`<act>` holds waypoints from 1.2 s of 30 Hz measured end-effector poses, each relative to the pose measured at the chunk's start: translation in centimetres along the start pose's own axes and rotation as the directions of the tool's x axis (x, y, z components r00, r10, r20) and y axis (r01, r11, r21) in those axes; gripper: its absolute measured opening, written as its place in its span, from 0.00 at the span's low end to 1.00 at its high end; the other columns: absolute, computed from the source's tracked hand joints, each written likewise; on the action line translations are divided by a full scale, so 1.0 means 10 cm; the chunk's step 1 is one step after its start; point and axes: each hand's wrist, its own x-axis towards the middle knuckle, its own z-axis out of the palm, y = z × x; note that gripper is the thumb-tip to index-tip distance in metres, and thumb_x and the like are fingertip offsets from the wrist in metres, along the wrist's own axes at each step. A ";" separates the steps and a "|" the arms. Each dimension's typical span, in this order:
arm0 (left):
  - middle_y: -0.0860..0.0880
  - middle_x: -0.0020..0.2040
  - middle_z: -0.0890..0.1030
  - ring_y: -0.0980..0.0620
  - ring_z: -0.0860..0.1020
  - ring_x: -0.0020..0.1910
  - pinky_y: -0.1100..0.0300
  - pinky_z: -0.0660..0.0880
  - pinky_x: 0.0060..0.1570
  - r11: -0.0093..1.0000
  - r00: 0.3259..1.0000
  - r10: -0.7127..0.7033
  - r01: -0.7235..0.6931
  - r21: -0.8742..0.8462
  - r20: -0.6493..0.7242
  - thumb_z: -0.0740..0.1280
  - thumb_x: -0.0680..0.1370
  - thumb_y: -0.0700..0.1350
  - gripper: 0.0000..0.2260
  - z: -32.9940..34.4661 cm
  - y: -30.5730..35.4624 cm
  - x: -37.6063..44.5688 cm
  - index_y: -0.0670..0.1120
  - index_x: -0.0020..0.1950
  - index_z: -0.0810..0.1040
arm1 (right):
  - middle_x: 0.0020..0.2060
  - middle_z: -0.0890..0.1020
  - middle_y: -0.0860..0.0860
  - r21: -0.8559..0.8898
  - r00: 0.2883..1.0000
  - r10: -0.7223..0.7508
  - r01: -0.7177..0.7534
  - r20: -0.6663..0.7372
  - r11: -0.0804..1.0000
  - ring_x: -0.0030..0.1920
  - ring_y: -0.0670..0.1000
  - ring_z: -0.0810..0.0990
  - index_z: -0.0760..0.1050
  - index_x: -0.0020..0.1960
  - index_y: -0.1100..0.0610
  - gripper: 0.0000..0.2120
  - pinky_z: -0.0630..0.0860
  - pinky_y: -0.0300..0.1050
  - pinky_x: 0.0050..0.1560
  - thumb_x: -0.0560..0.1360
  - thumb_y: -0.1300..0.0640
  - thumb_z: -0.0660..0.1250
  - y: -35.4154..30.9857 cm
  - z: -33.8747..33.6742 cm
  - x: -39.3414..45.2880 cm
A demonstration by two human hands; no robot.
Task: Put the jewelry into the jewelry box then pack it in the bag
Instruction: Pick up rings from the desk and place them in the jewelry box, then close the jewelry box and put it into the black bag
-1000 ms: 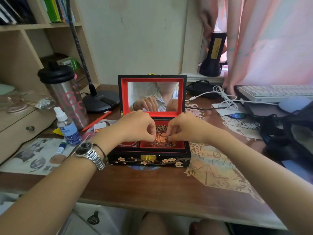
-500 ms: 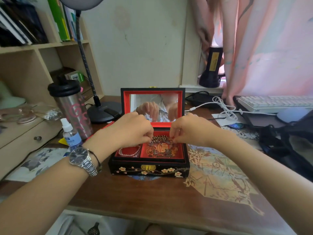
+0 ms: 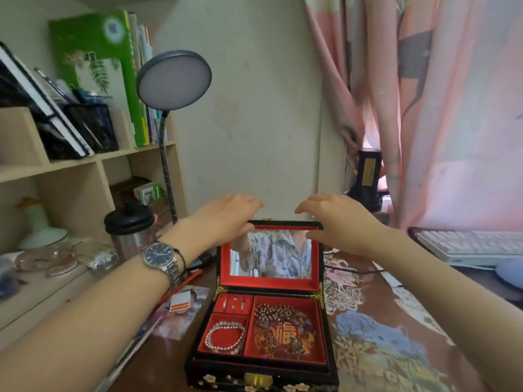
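A single gold Chinese character, 福, stands on the red ornament [image 3: 285, 333] lying in the large right compartment of the jewelry box [image 3: 263, 372] (it is partly covered by beads). Printing on the green book [image 3: 93, 52] on the shelf is too blurred to read.

Jewelry box [image 3: 263, 372] front cut off

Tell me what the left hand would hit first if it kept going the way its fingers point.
Probably the right hand: the left hand points rightward above the lid; depth is unclear.
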 end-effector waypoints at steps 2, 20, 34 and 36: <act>0.47 0.69 0.71 0.47 0.71 0.65 0.53 0.70 0.61 0.999 0.999 -0.007 0.009 -0.038 0.041 0.64 0.78 0.46 0.23 0.06 -0.02 0.10 0.46 0.72 0.63 | 0.63 0.76 0.50 0.009 0.999 0.013 -0.013 0.037 1.000 0.61 0.52 0.74 0.68 0.68 0.51 0.25 0.74 0.52 0.60 0.73 0.51 0.68 0.03 0.07 0.07; 0.48 0.52 0.81 0.50 0.77 0.51 0.48 0.74 0.54 0.929 0.993 -0.006 0.047 -0.366 0.114 0.57 0.81 0.49 0.11 0.11 -0.06 0.16 0.47 0.53 0.77 | 0.51 0.83 0.53 0.214 0.997 0.032 -0.047 0.073 0.976 0.48 0.54 0.80 0.73 0.61 0.51 0.12 0.74 0.46 0.43 0.78 0.53 0.61 0.00 0.15 0.04; 0.53 0.48 0.83 0.60 0.79 0.48 0.67 0.72 0.51 0.768 0.990 0.003 0.088 -0.634 0.141 0.72 0.73 0.46 0.11 -0.10 0.16 -0.35 0.49 0.54 0.81 | 0.56 0.79 0.50 0.298 0.991 -0.059 0.020 0.122 0.954 0.54 0.51 0.77 0.70 0.63 0.51 0.19 0.76 0.53 0.55 0.73 0.53 0.69 -0.30 -0.09 -0.48; 0.54 0.47 0.83 0.59 0.79 0.48 0.64 0.73 0.50 0.782 0.990 -0.004 0.093 -0.616 0.144 0.71 0.73 0.47 0.08 -0.10 0.23 -0.46 0.49 0.52 0.82 | 0.56 0.79 0.49 0.281 0.989 -0.082 0.045 0.123 0.959 0.54 0.50 0.76 0.71 0.62 0.51 0.19 0.75 0.53 0.55 0.73 0.53 0.70 -0.35 -0.07 -0.55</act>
